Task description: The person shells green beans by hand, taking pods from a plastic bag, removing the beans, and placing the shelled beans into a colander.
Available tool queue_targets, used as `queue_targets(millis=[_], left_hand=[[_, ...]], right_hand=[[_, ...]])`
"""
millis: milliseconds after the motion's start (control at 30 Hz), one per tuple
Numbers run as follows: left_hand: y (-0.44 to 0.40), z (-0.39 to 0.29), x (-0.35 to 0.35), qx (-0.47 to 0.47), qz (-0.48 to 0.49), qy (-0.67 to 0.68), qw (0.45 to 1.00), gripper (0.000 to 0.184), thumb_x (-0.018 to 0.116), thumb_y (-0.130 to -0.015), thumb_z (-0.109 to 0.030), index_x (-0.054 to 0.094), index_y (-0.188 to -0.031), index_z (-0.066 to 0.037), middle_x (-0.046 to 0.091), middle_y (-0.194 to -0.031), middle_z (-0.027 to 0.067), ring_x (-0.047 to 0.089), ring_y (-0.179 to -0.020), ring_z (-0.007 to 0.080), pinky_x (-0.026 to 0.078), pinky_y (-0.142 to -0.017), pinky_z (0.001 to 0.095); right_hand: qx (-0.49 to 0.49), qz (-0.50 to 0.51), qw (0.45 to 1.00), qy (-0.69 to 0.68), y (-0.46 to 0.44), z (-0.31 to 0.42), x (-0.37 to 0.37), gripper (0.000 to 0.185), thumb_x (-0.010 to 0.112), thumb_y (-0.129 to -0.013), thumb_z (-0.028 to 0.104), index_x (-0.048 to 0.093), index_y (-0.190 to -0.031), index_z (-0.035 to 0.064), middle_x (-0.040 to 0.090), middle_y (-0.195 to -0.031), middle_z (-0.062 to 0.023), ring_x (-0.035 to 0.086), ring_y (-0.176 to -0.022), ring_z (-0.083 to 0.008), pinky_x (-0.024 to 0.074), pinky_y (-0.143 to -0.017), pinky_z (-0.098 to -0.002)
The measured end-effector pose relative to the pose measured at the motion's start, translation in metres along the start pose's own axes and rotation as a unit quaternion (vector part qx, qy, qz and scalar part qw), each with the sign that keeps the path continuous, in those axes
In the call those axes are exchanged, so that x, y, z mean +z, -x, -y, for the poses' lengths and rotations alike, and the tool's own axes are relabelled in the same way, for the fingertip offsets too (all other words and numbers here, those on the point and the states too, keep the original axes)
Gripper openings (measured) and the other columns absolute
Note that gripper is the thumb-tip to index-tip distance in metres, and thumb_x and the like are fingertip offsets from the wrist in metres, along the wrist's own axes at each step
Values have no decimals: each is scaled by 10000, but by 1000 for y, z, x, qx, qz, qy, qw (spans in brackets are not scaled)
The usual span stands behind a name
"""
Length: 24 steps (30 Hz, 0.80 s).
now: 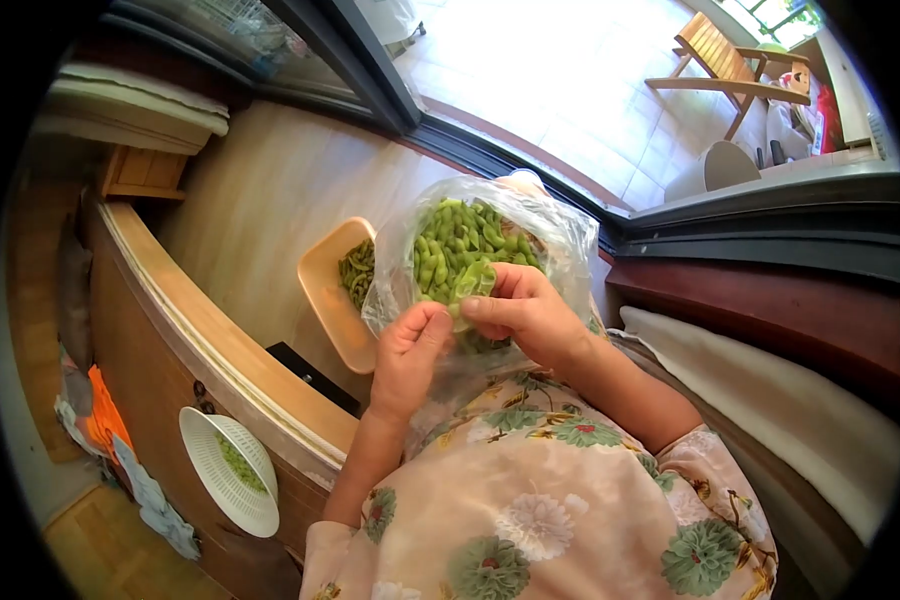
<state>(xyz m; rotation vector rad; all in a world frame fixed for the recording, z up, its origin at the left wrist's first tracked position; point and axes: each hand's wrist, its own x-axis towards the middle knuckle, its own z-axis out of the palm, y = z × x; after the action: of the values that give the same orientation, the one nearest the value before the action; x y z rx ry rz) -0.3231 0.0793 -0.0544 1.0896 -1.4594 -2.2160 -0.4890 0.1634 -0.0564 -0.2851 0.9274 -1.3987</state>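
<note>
Green bean pods (456,240) fill a clear plastic bag (570,235) that lies open in front of my body. Over the bag, my right hand (525,308) pinches a green pod (473,284) between thumb and fingers. My left hand (410,350) is closed at the pod's lower end, its thumb and forefinger pressed together; what lies between them is too small to make out. Left of the bag, an orange-beige basin (320,270) holds darker pods (356,272).
A white colander (198,450) with light green beans (240,464) stands on the wooden surface (150,350) at left. A dark door frame (470,140) crosses behind the bag. Beyond it stands a wooden chair (715,55). A cream cushion (750,370) lies at right.
</note>
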Motion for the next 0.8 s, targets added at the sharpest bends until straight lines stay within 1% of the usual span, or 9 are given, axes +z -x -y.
queue_targets(millis=[233, 433, 533, 600, 633, 667, 733, 767, 800], left_hand=[[1, -1, 2, -43, 46, 138, 989, 143, 549, -972, -195, 602, -926, -71, 541, -763, -57, 445, -656, 31, 360, -598, 176], [0, 2, 1, -34, 76, 184, 979, 136, 548, -972, -187, 612, -960, -69, 574, -829, -48, 456, -670, 32, 372, -603, 184], [-1, 5, -2, -61, 41, 146, 987, 166, 521, -979, -191, 614, -1016, -58, 578, -837, -50, 468, -681, 26, 380, -606, 186], [0, -3, 2, -65, -1, 69, 995, 195, 500, -980, -196, 612, -1053, -54, 572, -830, -55, 473, -687, 21, 379, -607, 179], [-1, -6, 3, -67, -17, 30, 997, 211, 490, -981, -198, 610, -1071, -51, 569, -827, -57, 475, -690, 18, 378, -607, 175], [-2, -1, -2, -48, -5, 0, 999, 241, 477, -976, -200, 608, -1103, -43, 555, -811, -64, 478, -695, 15, 373, -609, 162], [-1, -3, 1, -48, -30, 19, 998, 221, 476, -982, -207, 609, -1039, -41, 531, -772, -65, 460, -683, 13, 351, -582, 165], [-1, -2, 2, -17, 2, -12, 1000, 227, 474, -991, -230, 598, -938, -47, 500, -718, -60, 429, -642, 19, 324, -548, 179], [-1, 0, 2, -13, 7, -21, 1000, 235, 474, -993, -238, 590, -912, -50, 493, -707, -59, 420, -630, 22, 316, -541, 182]], right_hand=[[46, 10, 995, -84, -3, 1, 1, 48, 643, -861, 85, 600, -861, 65, 568, -711, 21, 462, -589, -60, 353, -537, -210], [55, 42, 992, -101, -5, -2, -3, 52, 636, -871, 91, 606, -902, 62, 602, -776, 11, 471, -602, -50, 364, -543, -202], [1, 1, 1000, 14, -4, -2, 3, 76, 614, -885, 102, 601, -916, 34, 596, -771, 6, 500, -629, -62, 399, -546, -228], [-62, -33, 997, 44, -2, -1, 17, 117, 603, -879, 107, 594, -908, -6, 586, -757, -10, 520, -645, -85, 436, -558, -264], [-131, -54, 974, 175, -7, -12, 10, 138, 613, -857, 100, 579, -887, -31, 570, -753, -40, 546, -666, -104, 460, -572, -297], [-160, -70, 953, 247, -8, -21, 6, 149, 631, -818, 99, 573, -869, -28, 566, -767, -103, 586, -667, -175, 466, -584, -329], [-259, -110, 870, 404, -4, -13, 14, 156, 632, -790, 99, 565, -859, -24, 555, -794, -159, 602, -692, -283, 470, -604, -372], [-264, -105, 865, 413, -4, -16, 13, 180, 646, -779, 95, 563, -891, -18, 533, -775, -159, 580, -680, -279, 460, -600, -366], [-269, -98, 860, 422, -4, -19, 13, 210, 660, -768, 91, 562, -922, -12, 511, -757, -159, 557, -668, -275, 451, -596, -359]])
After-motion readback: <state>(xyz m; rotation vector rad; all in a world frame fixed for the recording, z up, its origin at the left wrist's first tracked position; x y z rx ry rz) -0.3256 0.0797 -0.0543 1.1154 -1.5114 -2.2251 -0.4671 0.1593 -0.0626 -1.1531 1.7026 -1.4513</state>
